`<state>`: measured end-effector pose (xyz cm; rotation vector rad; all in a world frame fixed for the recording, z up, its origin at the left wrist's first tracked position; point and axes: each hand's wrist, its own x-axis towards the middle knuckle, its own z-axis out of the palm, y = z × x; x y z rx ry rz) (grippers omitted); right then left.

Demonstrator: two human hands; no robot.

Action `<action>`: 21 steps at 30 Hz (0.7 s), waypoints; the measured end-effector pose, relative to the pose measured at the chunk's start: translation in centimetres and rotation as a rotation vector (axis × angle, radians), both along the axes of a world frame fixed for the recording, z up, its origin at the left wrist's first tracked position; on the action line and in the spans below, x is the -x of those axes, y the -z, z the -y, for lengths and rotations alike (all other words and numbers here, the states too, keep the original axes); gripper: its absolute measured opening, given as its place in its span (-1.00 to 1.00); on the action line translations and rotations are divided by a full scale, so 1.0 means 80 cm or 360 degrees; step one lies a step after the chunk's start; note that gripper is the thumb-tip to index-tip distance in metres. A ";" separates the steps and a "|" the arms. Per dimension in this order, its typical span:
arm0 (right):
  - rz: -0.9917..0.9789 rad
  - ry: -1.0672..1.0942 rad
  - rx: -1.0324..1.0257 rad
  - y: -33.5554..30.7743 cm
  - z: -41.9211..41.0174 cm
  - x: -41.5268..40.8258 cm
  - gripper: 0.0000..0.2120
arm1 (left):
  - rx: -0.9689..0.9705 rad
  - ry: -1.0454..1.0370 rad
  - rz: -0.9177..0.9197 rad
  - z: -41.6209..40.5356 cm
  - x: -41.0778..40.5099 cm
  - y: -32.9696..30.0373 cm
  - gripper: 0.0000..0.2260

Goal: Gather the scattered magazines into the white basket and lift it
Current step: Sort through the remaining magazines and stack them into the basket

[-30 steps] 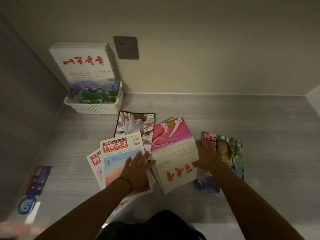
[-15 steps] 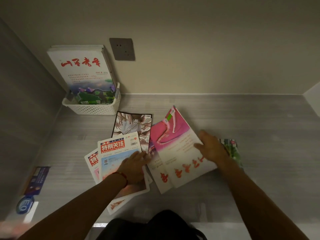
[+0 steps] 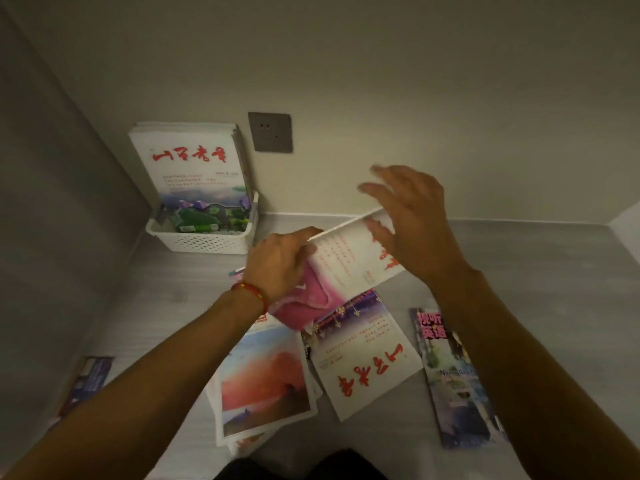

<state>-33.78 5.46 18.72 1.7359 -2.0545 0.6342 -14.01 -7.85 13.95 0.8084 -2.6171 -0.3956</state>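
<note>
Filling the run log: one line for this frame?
phase: gathering | left hand: grips pink-and-white magazine, raised | right hand: open beside it | white basket: magazines upright | floor: magazines remain

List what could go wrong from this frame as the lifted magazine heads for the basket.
1. The left hand grips only one end of the pink-and-white magazine, and the right hand looks open, so it could sag or slip.
2. The white basket already holds upright magazines leaning on the wall; pushing another in might tip them.
</note>
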 end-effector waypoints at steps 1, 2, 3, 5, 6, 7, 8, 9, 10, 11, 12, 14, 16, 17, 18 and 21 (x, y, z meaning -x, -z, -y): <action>0.0272 0.0118 0.0140 0.010 0.007 -0.005 -0.48 | -0.0145 -0.0145 -0.0084 0.015 -0.016 0.001 -0.74; 0.0656 0.0274 0.0206 0.023 0.016 -0.013 -0.38 | -0.0363 -0.0262 -0.0170 0.029 -0.031 0.003 -0.75; 0.1106 0.0460 0.0167 0.036 0.026 -0.025 -0.30 | -0.0614 -0.0339 -0.0269 0.044 -0.046 0.005 -0.75; 0.1920 0.0605 -0.0131 0.066 0.051 -0.055 -0.32 | -0.1009 -0.0389 -0.0452 0.071 -0.076 0.007 -0.81; 0.2236 0.0460 -0.0241 0.077 0.064 -0.072 -0.45 | -0.1119 -0.0388 -0.0509 0.085 -0.092 0.007 -0.85; 0.2465 0.0280 -0.0261 0.085 0.080 -0.087 -0.60 | -0.1198 -0.0383 -0.0544 0.099 -0.107 0.007 -0.86; 0.2574 0.0141 -0.0224 0.088 0.096 -0.100 -0.72 | -0.1281 -0.0371 -0.0576 0.114 -0.123 0.007 -0.85; 0.2531 0.0065 -0.0184 0.087 0.114 -0.111 -0.78 | -0.1372 -0.0356 -0.0627 0.129 -0.137 0.008 -0.82; 0.2360 0.0039 -0.0163 0.083 0.133 -0.118 -0.80 | -0.1447 -0.0353 -0.0697 0.145 -0.150 0.008 -0.78; 0.2094 0.0042 -0.0169 0.076 0.155 -0.123 -0.79 | -0.1484 -0.0370 -0.0763 0.164 -0.161 0.008 -0.76; 0.1796 0.0064 -0.0186 0.068 0.178 -0.127 -0.79 | -0.1490 -0.0403 -0.0817 0.183 -0.169 0.006 -0.76; 0.1320 0.0117 -0.0150 0.050 0.226 -0.133 -0.78 | -0.1378 -0.0478 -0.0902 0.224 -0.179 -0.001 -0.88; 0.1186 0.0127 -0.0030 0.033 0.273 -0.138 -0.77 | -0.1108 -0.0536 -0.0908 0.266 -0.184 -0.011 -0.95; 0.1214 0.0117 0.0024 0.026 0.294 -0.140 -0.77 | -0.0998 -0.0580 -0.0916 0.284 -0.185 -0.015 -0.91; 0.1255 0.0105 0.0057 0.021 0.313 -0.144 -0.76 | -0.0933 -0.0638 -0.0934 0.302 -0.187 -0.018 -0.87; 0.1292 0.0106 0.0013 0.023 0.355 -0.151 -0.72 | -0.0899 -0.0787 -0.0930 0.345 -0.187 -0.012 -0.78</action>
